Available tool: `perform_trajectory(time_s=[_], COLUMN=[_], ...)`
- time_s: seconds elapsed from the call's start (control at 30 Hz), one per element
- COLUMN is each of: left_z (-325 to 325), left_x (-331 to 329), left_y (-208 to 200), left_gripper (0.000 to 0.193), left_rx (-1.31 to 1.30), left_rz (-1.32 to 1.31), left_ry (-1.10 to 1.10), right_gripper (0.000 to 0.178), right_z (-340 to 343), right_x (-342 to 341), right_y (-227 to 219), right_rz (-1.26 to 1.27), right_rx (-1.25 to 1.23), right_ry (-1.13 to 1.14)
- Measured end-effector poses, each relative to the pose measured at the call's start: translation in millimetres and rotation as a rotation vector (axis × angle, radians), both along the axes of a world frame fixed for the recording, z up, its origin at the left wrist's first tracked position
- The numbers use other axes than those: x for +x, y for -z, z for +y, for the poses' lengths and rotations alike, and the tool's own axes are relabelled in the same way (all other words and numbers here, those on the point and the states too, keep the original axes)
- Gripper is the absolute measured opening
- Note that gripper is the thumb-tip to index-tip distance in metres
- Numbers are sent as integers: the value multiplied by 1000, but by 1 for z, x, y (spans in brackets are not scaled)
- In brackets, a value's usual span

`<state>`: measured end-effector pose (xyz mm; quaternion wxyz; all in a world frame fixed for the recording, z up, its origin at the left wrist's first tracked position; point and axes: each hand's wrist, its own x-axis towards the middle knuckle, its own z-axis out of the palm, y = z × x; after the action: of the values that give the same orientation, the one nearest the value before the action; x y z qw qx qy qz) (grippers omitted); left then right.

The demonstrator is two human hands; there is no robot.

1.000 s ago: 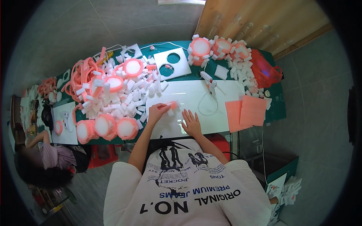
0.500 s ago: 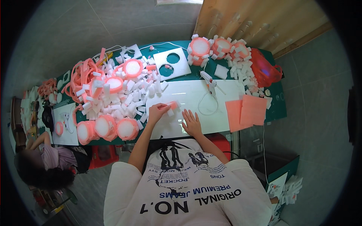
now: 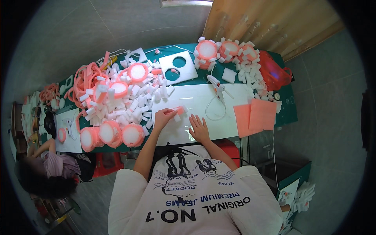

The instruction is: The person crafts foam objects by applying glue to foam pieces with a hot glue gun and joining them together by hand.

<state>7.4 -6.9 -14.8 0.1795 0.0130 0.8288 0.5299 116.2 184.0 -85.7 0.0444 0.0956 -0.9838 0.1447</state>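
My left hand (image 3: 162,117) grips a small pink foam piece (image 3: 179,111) with a white foam block against it, low over the white work sheet (image 3: 196,100). Just to its right, my right hand (image 3: 199,129) lies flat on the same sheet with fingers spread and nothing in it. A heap of white foam blocks (image 3: 129,105) lies directly left of my left hand.
A glue gun (image 3: 217,84) with its cord lies on the sheet, two pink foam sheets (image 3: 256,115) to its right. Finished pink-and-white foam rings (image 3: 111,133) sit front left, more rings (image 3: 223,49) at the back. Also a white board with round holes (image 3: 178,66), a red bag (image 3: 274,74), and another person (image 3: 43,172) lower left.
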Motion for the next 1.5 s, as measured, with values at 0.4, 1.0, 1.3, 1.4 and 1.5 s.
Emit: perform_trajectory(time_s=[0.4, 1.0, 1.3, 1.4, 1.5], left_z=[0, -3, -2, -1, 2], left_x=[1, 2, -1, -1, 0], left_y=[1, 3, 5, 4, -1], left_gripper=[35, 36, 36, 35, 34], left_rx=[15, 27, -12, -1, 5], left_rz=[-11, -12, -13, -23, -24], left_ry=[-2, 1, 13, 12, 14], right_gripper=[60, 64, 61, 60, 59], right_z=[-1, 25, 31, 31, 34], right_x=[0, 47, 59, 58, 58], right_y=[-3, -42, -25, -25, -26], right_rz=[-3, -121, -256, -215, -211], right_rx=[23, 26, 28, 77, 105], right_ry=[-3, 140, 204, 193, 194])
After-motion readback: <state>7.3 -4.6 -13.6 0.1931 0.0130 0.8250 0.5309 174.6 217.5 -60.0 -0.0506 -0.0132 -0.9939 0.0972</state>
